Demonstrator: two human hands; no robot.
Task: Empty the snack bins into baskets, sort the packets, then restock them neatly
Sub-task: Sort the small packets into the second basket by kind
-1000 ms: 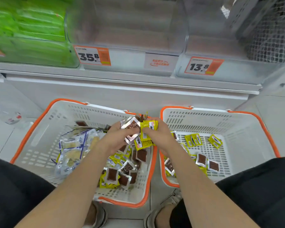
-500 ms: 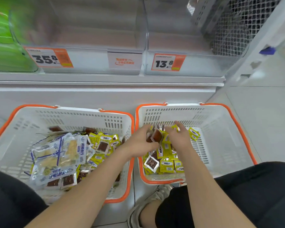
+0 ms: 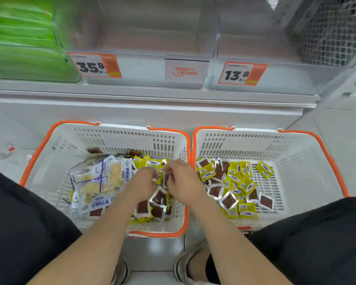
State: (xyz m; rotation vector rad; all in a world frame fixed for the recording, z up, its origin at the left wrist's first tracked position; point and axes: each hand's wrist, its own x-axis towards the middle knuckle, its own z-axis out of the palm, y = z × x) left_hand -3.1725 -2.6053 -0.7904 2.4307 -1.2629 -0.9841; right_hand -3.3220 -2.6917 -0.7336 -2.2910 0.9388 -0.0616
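Both my hands are down in the left basket (image 3: 49,161), right over the heap of little snack packets (image 3: 152,204) on its right side. My right hand (image 3: 183,182) has its fingers curled in around a small brown packet (image 3: 165,179), pinching it just above the heap. My left hand (image 3: 141,182) is right beside it, nearly touching, with its fingers bent down toward the same spot. Honestly can't tell if it has hold of anything, since the back of the hand hides it.

The heap is a mix of yellow sachets and brown squares in clear wrap. On the left side of the same basket are the bigger blue-and-white fish-slice packs (image 3: 99,182), piled loosely.

The right basket (image 3: 296,161) sits touching the left one, both white with orange rims. It has its own spread of yellow and brown packets (image 3: 234,186), mostly on its left half.

Above, on the shelf, are clear bins (image 3: 142,27) with price tags reading 35.8 (image 3: 95,65) and 13.8 (image 3: 242,74). A bin of green packs (image 3: 23,38) is at the far left.
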